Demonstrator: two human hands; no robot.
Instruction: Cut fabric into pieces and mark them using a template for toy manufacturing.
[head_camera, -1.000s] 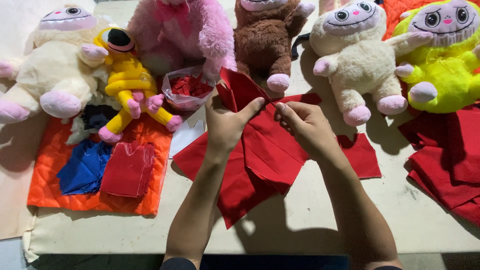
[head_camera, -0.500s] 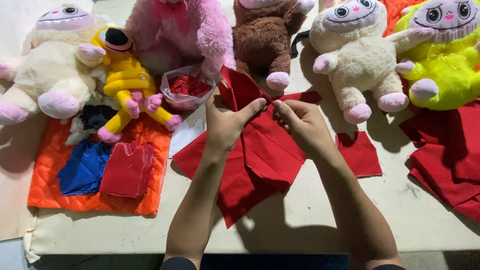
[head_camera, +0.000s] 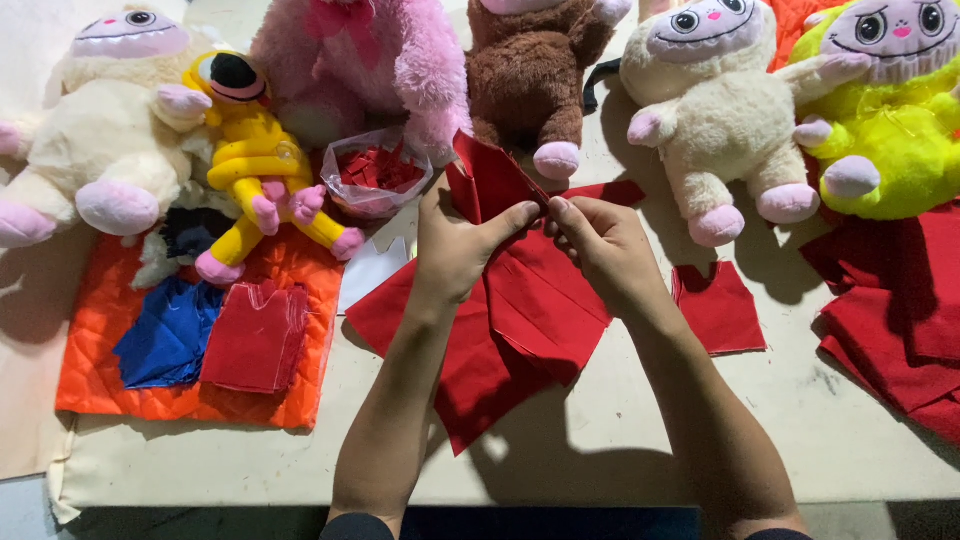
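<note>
1. A clear plastic bag (head_camera: 377, 175) with small red scraps inside sits at 11 o'clock from the hands; it is soft and round, open at the top. No label can be read on it.
2. The left hand (head_camera: 455, 245) and the right hand (head_camera: 600, 245) meet near the middle of the view. Each pinches, between thumb and forefinger, the raised fold of the red cloth (head_camera: 520, 310); the other fingers are curled narrow.
3. The red cloth is thin, matte and felt-like, with straight cut edges. It lies on the pale table (head_camera: 620, 440) under both hands and spreads toward 6 o'clock.
4. A small red square piece (head_camera: 718, 308) lies at 3 o'clock, just beside the right wrist.
5. At 9 o'clock an orange quilted mat (head_camera: 120, 330) carries a blue cloth (head_camera: 168, 335) and a red stack (head_camera: 258, 335), side by side.
6. Plush toys stand along 12 o'clock: cream toy (head_camera: 100, 130), yellow toy (head_camera: 250, 160), pink furry toy (head_camera: 370, 60), brown toy (head_camera: 530, 70), a second cream toy (head_camera: 715, 130), lime toy (head_camera: 890, 120).
7. More red cloth pieces (head_camera: 890, 310) lie piled at 3 o'clock, at the edge.
</note>
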